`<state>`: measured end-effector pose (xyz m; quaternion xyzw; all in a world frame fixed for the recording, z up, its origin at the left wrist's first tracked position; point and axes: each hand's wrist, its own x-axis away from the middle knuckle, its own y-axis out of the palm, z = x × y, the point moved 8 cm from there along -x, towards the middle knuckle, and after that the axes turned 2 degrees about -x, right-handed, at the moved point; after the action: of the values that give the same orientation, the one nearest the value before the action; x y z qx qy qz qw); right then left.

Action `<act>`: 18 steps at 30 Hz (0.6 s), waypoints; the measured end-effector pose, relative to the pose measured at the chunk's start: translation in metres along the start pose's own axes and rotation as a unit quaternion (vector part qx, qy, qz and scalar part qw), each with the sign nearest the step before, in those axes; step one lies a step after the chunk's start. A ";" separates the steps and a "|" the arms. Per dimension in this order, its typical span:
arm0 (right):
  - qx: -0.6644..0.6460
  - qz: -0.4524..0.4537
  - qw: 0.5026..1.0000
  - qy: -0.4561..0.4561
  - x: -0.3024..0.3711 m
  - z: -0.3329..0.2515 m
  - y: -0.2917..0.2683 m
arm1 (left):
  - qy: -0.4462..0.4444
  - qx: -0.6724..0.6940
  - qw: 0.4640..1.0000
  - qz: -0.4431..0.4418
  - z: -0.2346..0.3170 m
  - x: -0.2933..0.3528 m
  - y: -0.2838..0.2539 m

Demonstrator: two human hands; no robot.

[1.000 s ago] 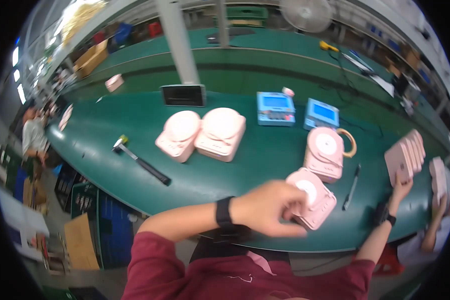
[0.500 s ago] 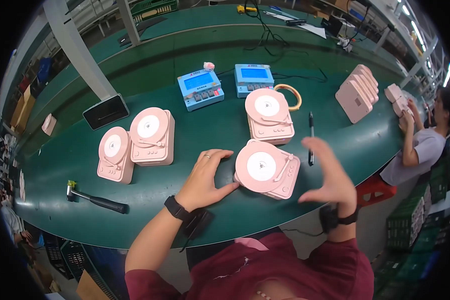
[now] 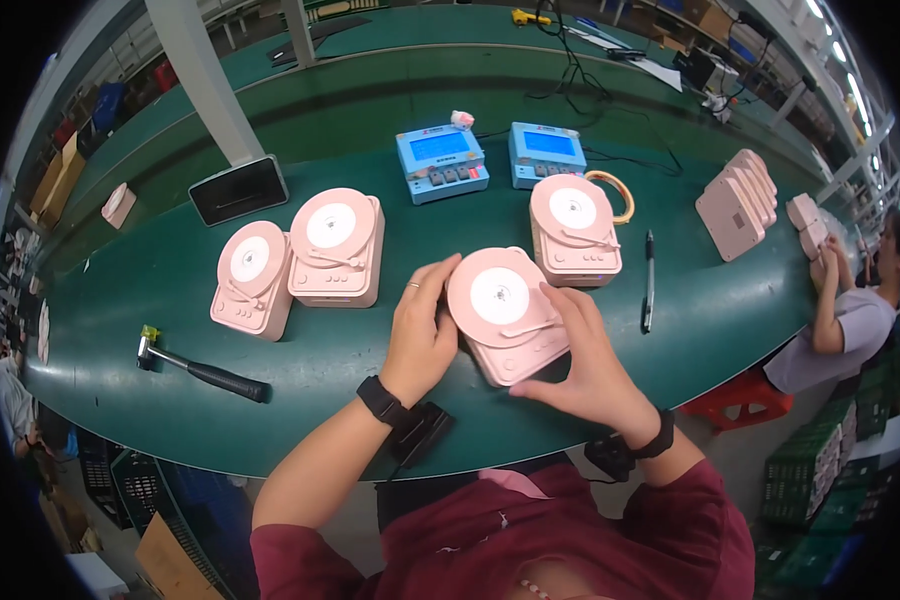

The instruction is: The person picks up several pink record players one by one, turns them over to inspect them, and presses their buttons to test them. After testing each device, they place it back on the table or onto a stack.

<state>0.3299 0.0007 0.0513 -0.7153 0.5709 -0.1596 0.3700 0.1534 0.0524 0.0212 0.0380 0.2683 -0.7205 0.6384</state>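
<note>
A pink toy record player with a white-centred disc lies on the green table in front of me, between my two hands. Against its left side rests my left hand, fingers along the edge. My right hand grips the right side, its thumb at the near corner and its fingers by the tonearm. Just beyond stands another pink record player. Two more, a nearer record player and a taller-looking record player, stand side by side to the left.
Two blue devices with screens, a left one and a right one, stand at the back near a tape roll. A pen, pink panels, a hammer and a phone lie around. A co-worker sits at right.
The nearest record player has turned so its front points toward the lower right. My right hand has come in from the right and taken hold of it; my left hand lies along its side.
</note>
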 end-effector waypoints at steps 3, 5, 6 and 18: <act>-0.133 -0.052 0.990 -0.012 -0.024 0.010 0.016 | -0.047 0.083 0.994 0.047 -0.017 -0.002 -0.010; -0.297 -0.045 0.954 0.021 -0.040 0.028 0.028 | -0.109 0.228 0.966 0.053 -0.033 -0.003 -0.008; -0.377 -0.042 0.925 0.038 -0.046 0.033 0.033 | -0.110 0.224 0.967 0.055 -0.033 -0.004 -0.008; -0.496 -0.084 0.861 0.075 -0.046 0.031 0.037 | -0.156 0.311 0.937 0.045 -0.030 0.002 -0.013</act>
<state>0.3108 0.0522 0.0131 -0.8352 0.5386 0.0616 -0.0926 0.1324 0.0648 -0.0010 0.1338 -0.0735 -0.7353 0.6604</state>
